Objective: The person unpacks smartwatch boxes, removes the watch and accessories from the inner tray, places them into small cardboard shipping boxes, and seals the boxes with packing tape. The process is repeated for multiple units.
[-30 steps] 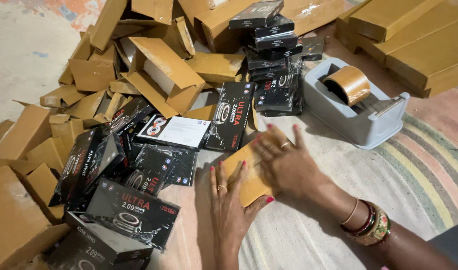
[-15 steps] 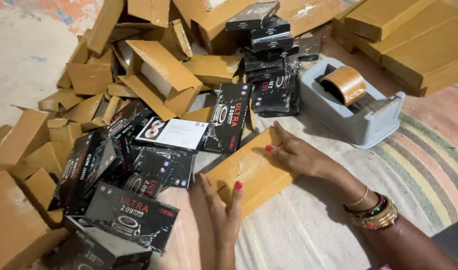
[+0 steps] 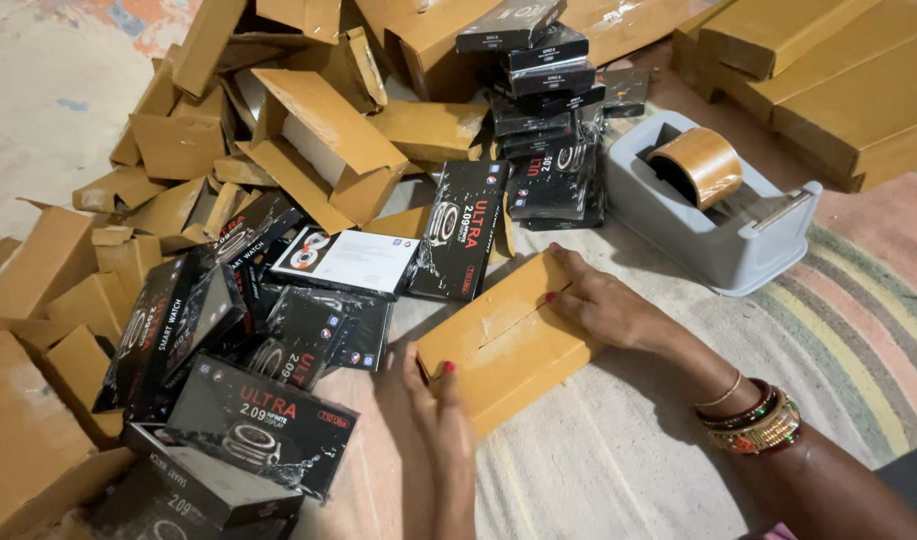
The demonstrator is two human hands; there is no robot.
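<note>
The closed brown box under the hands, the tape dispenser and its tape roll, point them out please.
closed brown box (image 3: 498, 345): head view, middle of its top face.
tape dispenser (image 3: 713, 250): head view, grey front wall.
tape roll (image 3: 703, 162): head view, brown outer band.

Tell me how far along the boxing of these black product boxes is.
Done: closed brown cartons are stacked at top right. In hand: the left hand and right hand press on a shut brown carton on the striped mat, beside the grey tape dispenser. Left: many black product boxes lie loose, and open empty cartons are heaped behind.
</note>
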